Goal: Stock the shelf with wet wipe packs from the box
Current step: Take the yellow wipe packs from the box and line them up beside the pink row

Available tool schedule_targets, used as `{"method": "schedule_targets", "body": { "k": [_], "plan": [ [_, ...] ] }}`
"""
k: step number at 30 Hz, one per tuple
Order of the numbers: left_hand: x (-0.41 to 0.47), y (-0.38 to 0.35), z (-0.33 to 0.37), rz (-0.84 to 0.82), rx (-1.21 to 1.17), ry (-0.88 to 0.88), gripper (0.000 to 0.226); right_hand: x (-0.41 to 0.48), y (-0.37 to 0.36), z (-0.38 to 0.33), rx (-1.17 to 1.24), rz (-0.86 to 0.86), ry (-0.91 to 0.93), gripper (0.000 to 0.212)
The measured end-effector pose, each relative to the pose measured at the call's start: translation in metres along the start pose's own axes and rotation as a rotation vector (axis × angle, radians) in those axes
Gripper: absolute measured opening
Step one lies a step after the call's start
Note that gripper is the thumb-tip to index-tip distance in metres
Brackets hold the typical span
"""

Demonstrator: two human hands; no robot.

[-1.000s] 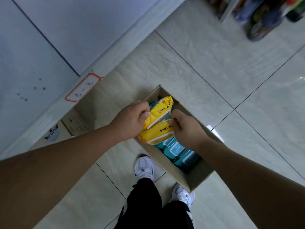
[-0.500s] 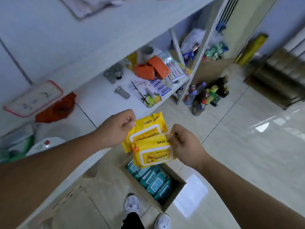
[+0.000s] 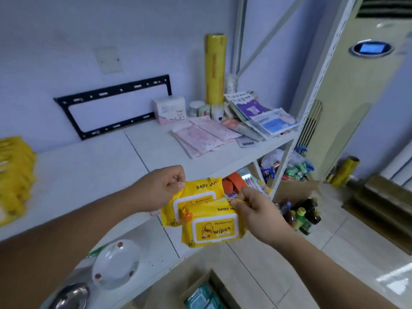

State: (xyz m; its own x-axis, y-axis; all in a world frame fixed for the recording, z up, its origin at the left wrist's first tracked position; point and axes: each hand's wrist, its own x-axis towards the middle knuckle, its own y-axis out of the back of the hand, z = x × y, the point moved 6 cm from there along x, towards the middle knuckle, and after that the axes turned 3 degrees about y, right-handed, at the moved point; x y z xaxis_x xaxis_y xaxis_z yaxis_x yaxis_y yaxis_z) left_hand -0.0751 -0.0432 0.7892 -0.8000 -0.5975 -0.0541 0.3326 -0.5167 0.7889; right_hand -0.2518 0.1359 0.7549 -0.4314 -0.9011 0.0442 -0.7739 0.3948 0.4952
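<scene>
Top shelf (image 3: pixel 89 175) now ahead, box (image 3: pixel 196 283) lower; left hand (image 3: pixel 159 188) grip pinching rear pack (image 3: pixel 200 188), right hand (image 3: pixel 258 212) grip pinching front pack (image 3: pixel 211 228).

The rear pack (image 3: pixel 196 197) in the left fingers (image 3: pixel 176 184) is yellow with a white lid frame and black letters. The front pack (image 3: pixel 211 228) in the right fingers (image 3: pixel 243 201) adds a yellow duck. Below the fingers, the packs (image 3: pixel 200 297) in the brown box (image 3: pixel 196 283) are teal.
</scene>
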Motion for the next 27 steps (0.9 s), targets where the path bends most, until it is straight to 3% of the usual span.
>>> {"method": "schedule_targets", "body": {
  "k": [4, 12, 27],
  "plan": [
    [-0.044, 0.044, 0.006, 0.089, 0.031, 0.046, 0.018, 0.005, -0.010, -0.051, 0.012, -0.014, 0.078, 0.029],
    [-0.158, 0.110, -0.015, 0.254, 0.105, 0.167, 0.013, -0.004, -0.095, -0.144, 0.079, -0.221, 0.235, 0.030],
    [-0.310, 0.206, -0.170, 0.403, 0.093, 0.329, 0.024, -0.009, -0.296, -0.264, 0.066, -0.381, 0.312, 0.032]
  ]
}}
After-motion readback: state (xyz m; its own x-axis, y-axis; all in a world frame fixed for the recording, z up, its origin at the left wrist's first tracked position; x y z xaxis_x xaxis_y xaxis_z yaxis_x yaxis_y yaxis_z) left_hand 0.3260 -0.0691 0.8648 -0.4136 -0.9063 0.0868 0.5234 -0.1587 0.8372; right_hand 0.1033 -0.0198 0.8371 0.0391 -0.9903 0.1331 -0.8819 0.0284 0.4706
